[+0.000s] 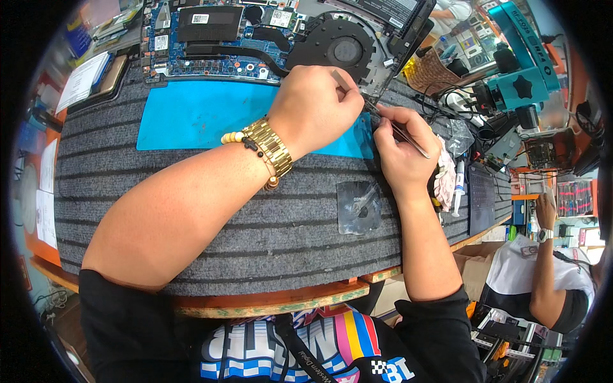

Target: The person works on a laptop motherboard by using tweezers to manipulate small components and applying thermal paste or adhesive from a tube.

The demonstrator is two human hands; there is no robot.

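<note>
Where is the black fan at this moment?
In the head view, the fan is near the top, slightly right of centre, inside the laptop, just beyond the left hand.

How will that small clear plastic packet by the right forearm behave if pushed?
The clear packet looks thin and creased, so it's probably floppy and light. Its shiny film may slide, though the fabric-like grey mat might drag on it. Lying flat, it seems unlikely to roll.

The laptop point(271, 35) lies behind the pouch point(359, 207) (mat point(207, 116) between).
</note>
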